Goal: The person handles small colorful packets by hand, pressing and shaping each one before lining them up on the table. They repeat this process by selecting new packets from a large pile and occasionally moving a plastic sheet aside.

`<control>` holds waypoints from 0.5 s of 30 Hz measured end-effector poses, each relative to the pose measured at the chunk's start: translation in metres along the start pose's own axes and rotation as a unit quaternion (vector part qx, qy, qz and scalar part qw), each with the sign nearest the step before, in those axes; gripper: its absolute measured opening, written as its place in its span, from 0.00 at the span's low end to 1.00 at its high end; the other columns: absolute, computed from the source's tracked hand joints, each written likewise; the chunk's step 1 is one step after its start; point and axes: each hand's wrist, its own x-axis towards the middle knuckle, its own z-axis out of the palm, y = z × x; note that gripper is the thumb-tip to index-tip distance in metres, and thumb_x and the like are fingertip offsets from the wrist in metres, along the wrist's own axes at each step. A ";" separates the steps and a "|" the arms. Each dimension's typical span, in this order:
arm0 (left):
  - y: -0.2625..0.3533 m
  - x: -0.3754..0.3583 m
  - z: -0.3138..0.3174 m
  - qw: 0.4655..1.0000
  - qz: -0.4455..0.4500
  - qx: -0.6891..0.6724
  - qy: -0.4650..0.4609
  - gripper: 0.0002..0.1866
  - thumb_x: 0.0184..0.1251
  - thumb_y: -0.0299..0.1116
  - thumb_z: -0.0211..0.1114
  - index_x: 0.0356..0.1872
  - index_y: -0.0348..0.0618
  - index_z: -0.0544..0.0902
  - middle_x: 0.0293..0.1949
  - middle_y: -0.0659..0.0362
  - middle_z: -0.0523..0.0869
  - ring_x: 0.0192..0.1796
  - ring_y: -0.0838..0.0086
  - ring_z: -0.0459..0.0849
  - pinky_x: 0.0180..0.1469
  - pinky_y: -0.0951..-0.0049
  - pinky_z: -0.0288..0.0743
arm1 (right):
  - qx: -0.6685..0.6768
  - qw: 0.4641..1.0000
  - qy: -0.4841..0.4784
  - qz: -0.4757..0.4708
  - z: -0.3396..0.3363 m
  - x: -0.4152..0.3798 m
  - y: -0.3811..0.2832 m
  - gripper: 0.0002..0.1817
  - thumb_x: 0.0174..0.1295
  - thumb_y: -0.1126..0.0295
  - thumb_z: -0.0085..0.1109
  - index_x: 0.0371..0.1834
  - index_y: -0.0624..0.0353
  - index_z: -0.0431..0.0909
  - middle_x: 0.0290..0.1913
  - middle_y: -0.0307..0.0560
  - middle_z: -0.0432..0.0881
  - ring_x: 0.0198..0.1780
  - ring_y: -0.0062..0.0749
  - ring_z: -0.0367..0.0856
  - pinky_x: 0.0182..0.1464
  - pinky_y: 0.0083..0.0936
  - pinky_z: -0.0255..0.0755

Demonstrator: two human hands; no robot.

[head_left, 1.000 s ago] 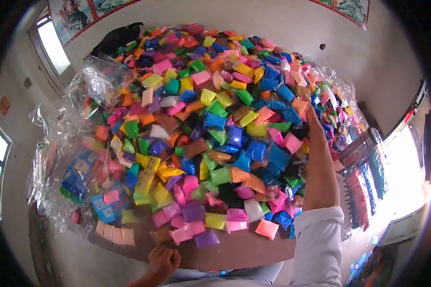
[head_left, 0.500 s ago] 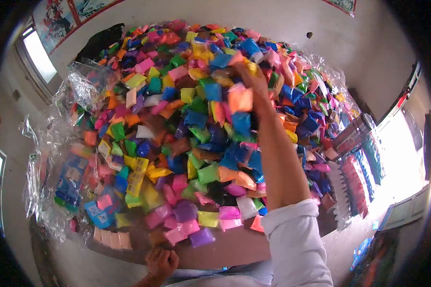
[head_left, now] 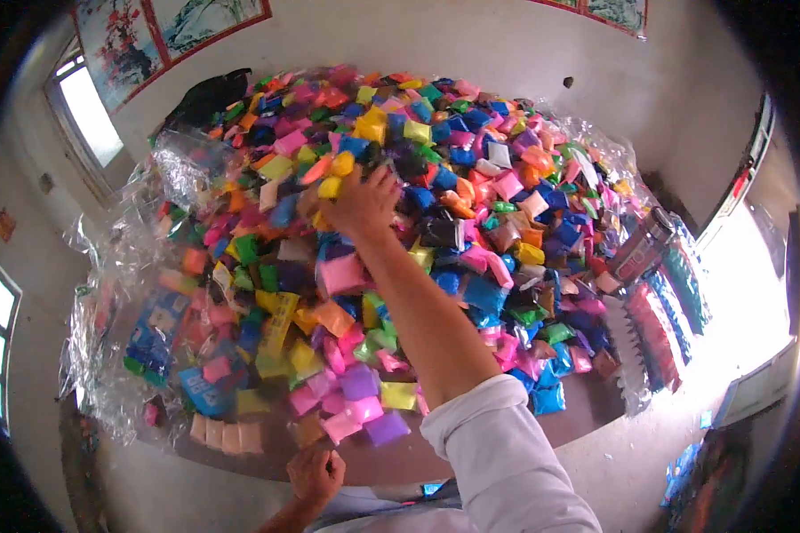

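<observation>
A huge heap of small coloured packets (head_left: 471,169) in pink, blue, yellow, green and orange covers the brown table (head_left: 418,457). My right hand (head_left: 360,202) reaches far over the heap, palm down with fingers spread, pressing into the packets left of centre. Blurred yellow packets (head_left: 333,178) tumble by its fingertips. A white sleeve (head_left: 498,453) covers my upper arm. My left hand (head_left: 316,475) rests curled like a fist at the table's near edge, just below purple and pink packets (head_left: 364,417); nothing shows in it.
Crinkled clear plastic bags (head_left: 182,164) lie at the left, with blue printed packs (head_left: 156,329) under film. A row of peach packets (head_left: 222,437) lines the near-left edge. A dark cylinder (head_left: 640,249) and stacked red strips (head_left: 653,333) stand at the right.
My right arm has swept from the right side of the heap across to left of centre, dragging and scattering packets. My left hand has stayed at the near edge.
</observation>
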 end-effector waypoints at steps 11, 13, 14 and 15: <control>0.007 0.002 -0.006 0.996 -0.077 -0.028 -0.019 0.08 0.48 0.30 0.62 0.17 0.45 0.72 0.18 0.56 0.73 0.24 0.59 0.75 0.29 0.60 0.67 | 0.025 0.985 0.159 -0.066 -0.060 0.048 0.115 0.13 0.50 0.66 0.51 0.34 0.61 0.80 0.32 0.54 0.80 0.37 0.48 0.80 0.38 0.37 0.73; 0.007 0.002 -0.007 0.996 -0.073 -0.009 -0.051 0.07 0.48 0.30 0.62 0.17 0.46 0.72 0.19 0.56 0.74 0.24 0.59 0.75 0.28 0.61 0.66 | 0.083 0.992 0.097 -0.019 -0.070 0.064 0.178 0.21 0.47 0.60 0.63 0.43 0.59 0.78 0.35 0.53 0.82 0.38 0.45 0.81 0.42 0.37 0.72; 0.006 0.003 -0.007 0.996 -0.076 -0.008 -0.053 0.07 0.48 0.30 0.62 0.17 0.46 0.72 0.19 0.56 0.74 0.24 0.59 0.75 0.28 0.61 0.66 | 0.163 0.985 0.007 0.060 -0.071 0.070 0.205 0.26 0.46 0.56 0.64 0.48 0.58 0.77 0.39 0.53 0.82 0.42 0.43 0.81 0.45 0.36 0.72; 0.006 0.004 -0.006 0.998 -0.057 -0.004 -0.032 0.09 0.48 0.30 0.62 0.16 0.46 0.71 0.18 0.57 0.73 0.23 0.60 0.74 0.25 0.61 0.65 | 0.154 0.988 -0.009 0.018 -0.063 0.073 0.235 0.31 0.45 0.53 0.66 0.52 0.56 0.75 0.42 0.54 0.82 0.45 0.42 0.80 0.48 0.34 0.71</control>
